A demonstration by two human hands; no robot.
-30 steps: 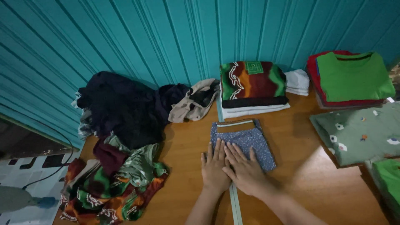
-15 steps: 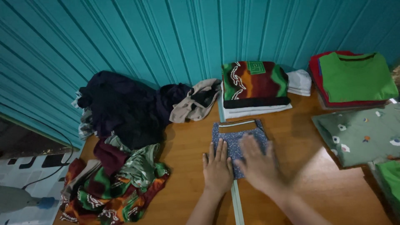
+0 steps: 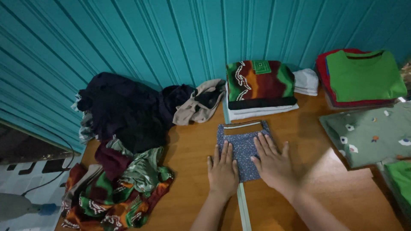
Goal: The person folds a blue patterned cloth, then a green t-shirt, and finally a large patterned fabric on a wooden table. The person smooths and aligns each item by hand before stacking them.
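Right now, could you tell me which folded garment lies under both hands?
The small blue speckled piece, flat under the left hand and right hand; the other folded stacks lie untouched behind.

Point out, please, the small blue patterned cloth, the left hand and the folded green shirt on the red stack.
small blue patterned cloth (image 3: 244, 145), head view, its bare middle.
left hand (image 3: 223, 171), head view, its back.
folded green shirt (image 3: 364, 75), head view, its chest.

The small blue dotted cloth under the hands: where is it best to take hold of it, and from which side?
Probably by its far edge with the pale band, from the wall side. The blue dotted cloth lies flat on the wooden table; the left hand and right hand cover its near half, and only that edge is free.
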